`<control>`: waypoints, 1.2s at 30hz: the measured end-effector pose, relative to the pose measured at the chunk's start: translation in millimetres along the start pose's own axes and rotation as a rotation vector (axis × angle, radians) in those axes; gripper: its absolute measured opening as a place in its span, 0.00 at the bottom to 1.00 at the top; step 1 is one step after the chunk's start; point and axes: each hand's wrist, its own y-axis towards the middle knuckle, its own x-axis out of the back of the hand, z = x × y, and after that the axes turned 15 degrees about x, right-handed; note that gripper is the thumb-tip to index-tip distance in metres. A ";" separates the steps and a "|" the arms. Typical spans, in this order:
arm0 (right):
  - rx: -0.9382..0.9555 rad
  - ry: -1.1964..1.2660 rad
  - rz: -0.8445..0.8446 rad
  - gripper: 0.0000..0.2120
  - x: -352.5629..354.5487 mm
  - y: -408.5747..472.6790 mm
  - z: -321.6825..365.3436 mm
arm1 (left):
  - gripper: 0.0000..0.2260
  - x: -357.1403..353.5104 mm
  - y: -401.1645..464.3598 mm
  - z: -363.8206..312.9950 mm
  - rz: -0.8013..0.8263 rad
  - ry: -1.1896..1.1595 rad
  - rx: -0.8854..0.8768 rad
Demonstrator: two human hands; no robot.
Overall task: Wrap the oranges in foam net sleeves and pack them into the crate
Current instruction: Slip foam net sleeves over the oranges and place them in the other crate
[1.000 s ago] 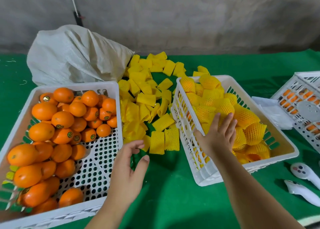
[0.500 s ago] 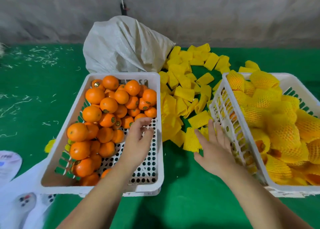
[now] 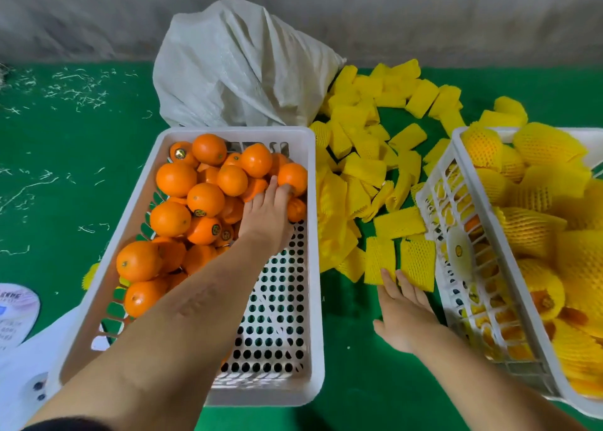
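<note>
Both hands fetch: your left hand (image 3: 266, 215) seemingly curls its fingers (image 3: 287, 189) on an orange (image 3: 292, 176); your flat, empty right hand (image 3: 404, 313) touches a sleeve (image 3: 380, 259). Next, grip both.

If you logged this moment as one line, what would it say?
left hand: reaching onto oranges in left crate | right hand: open, fingertips at foam net sleeve | right crate: wrapped oranges

Left hand (image 3: 266, 216) in crate (image 3: 313, 300), on oranges (image 3: 205, 199). Sleeves (image 3: 380, 261) ahead of right hand (image 3: 404, 313); packed crate (image 3: 456, 287) right.
</note>
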 end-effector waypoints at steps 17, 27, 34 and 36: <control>-0.116 0.946 -0.873 0.10 7.8 -3.5 18.6 | 0.31 6.8 11.5 10.1 -0.180 -0.274 0.049; -0.070 1.131 -0.818 0.10 -1.9 -35.7 59.6 | 0.36 15.0 -8.5 14.9 0.129 -0.099 0.025; -0.036 1.289 -0.932 0.06 13.3 -63.9 60.8 | 0.41 35.6 -60.3 7.3 0.295 -0.821 0.311; -0.038 1.325 -0.970 0.08 18.8 -68.0 64.8 | 0.37 50.1 -89.0 -2.2 0.356 -1.181 0.338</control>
